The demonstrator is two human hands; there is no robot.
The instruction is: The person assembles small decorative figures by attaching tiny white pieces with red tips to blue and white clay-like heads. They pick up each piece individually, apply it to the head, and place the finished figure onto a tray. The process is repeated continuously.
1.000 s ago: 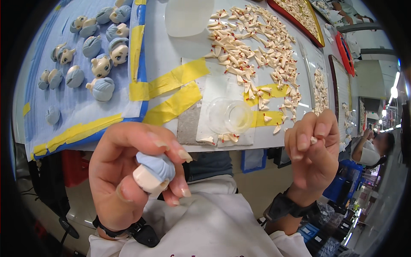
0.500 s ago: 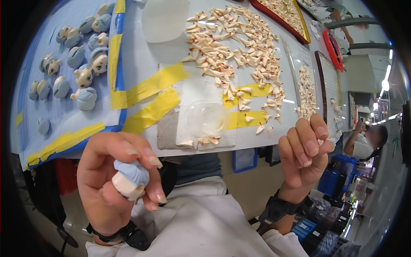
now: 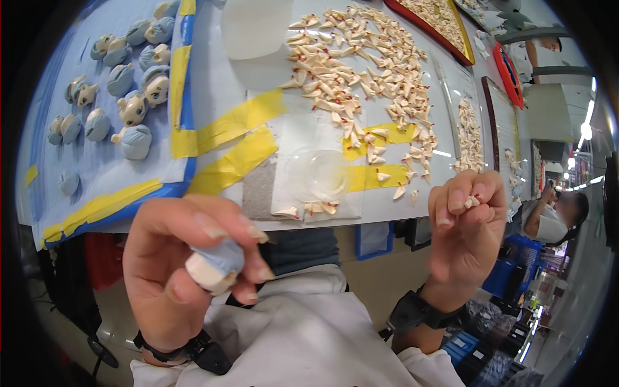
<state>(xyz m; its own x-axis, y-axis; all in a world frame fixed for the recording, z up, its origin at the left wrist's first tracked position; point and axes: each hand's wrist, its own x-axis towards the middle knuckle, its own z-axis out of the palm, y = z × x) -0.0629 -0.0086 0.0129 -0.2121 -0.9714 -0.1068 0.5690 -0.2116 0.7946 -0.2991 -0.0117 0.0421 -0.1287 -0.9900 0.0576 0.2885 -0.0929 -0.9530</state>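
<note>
My left hand grips a small toy head with pale blue hair and a cream underside, held low in front of my white-clad lap. To the right, my right hand is raised with its fingers curled, pinching a tiny cream piece between thumb and fingertips. Both hands hover below the near edge of the white table. Many similar small cream pieces with red tips lie scattered on the table. Several finished blue-haired toy heads rest on a blue mat at the left.
A clear shallow dish sits near the table's front edge, with strips of yellow tape beside it. A white tub stands farther back. Red-rimmed trays with more pieces lie at the far right. Another person sits at the right edge.
Both hands have shifted slightly lower and rightward in view. My left hand has turned the toy head so its cream underside faces out. My right fingers have curled tighter round the tiny piece.
</note>
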